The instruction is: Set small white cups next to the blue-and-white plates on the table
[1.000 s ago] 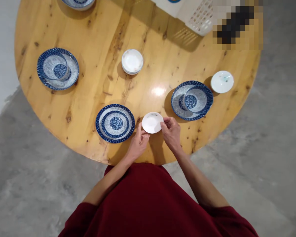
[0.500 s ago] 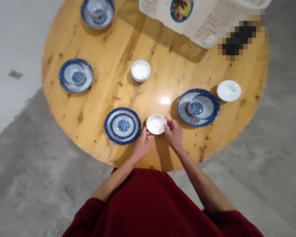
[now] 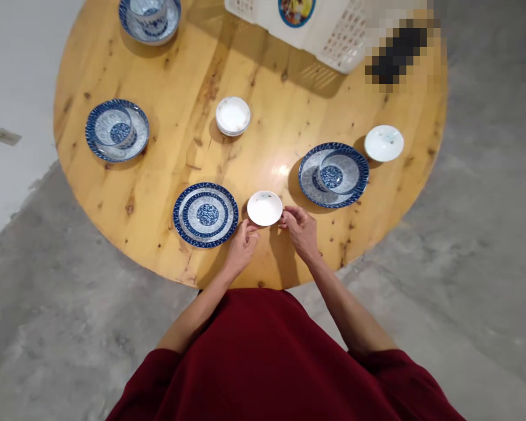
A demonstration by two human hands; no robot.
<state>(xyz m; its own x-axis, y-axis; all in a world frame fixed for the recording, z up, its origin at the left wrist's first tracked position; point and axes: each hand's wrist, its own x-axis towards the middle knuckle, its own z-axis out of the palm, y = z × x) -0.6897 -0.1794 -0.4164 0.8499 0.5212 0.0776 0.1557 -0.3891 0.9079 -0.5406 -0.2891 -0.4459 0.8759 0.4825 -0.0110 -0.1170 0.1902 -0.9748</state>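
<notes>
A small white saucer (image 3: 264, 207) lies near the front edge of a round wooden table (image 3: 254, 140). My left hand (image 3: 242, 245) pinches its near-left rim and my right hand (image 3: 301, 229) pinches its right rim. To its left lies a blue-patterned plate (image 3: 206, 214) with nothing on it. To its right a second blue plate (image 3: 333, 174) carries a blue bowl (image 3: 346, 171).
A stack of small white saucers (image 3: 232, 115) sits mid-table, and another white saucer (image 3: 384, 142) lies at the right edge. Blue plates with bowls stand at the left (image 3: 117, 128) and far left (image 3: 149, 17). A white plastic basket (image 3: 315, 26) stands at the back. Grey concrete floor surrounds the table.
The view has shifted, bringing more of the far table into view. Both hands stay on the small white saucer, which has slid slightly away from the table's front edge.
</notes>
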